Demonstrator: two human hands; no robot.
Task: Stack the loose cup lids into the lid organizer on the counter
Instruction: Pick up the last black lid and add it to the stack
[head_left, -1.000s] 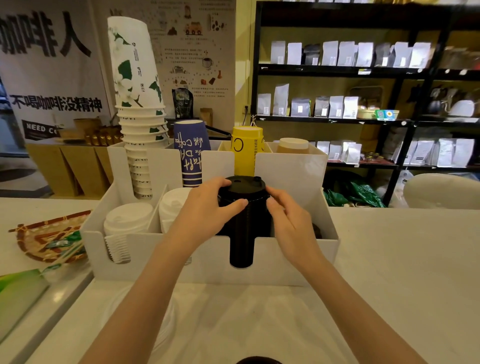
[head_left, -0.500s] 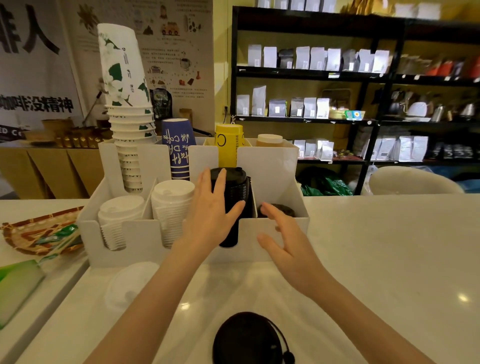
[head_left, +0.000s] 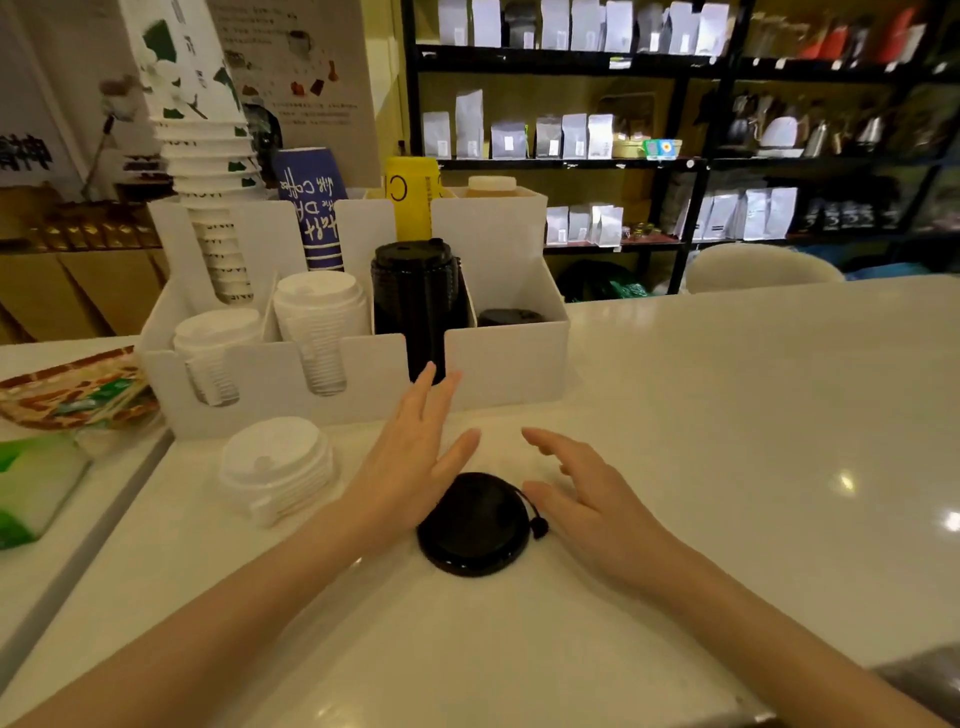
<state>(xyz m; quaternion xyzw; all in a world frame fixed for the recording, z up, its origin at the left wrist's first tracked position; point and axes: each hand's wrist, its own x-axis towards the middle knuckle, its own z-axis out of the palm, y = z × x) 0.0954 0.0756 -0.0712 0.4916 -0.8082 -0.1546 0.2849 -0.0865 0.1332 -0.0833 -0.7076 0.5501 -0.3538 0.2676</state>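
Smooth pale counter (head_left: 727, 415), glossy. White boxy organizer (head_left: 498, 358) far left, slotted front, ribbed black lid stack (head_left: 415, 291) inside. White lid stack (head_left: 275, 473) loose, near left. Round black lid (head_left: 475, 525) flat between left hand (head_left: 410, 467) and right hand (head_left: 587, 493); fingers spread, holding nothing.

A coffee shop. On the white counter (head_left: 727, 415) at 11 o'clock stands a lid organizer (head_left: 498, 358) with paper cups (head_left: 208, 171) stacked behind it. At 1 o'clock, black shelves (head_left: 571, 163) carry rows of coffee bags (head_left: 574, 135) and kettles (head_left: 779, 132).
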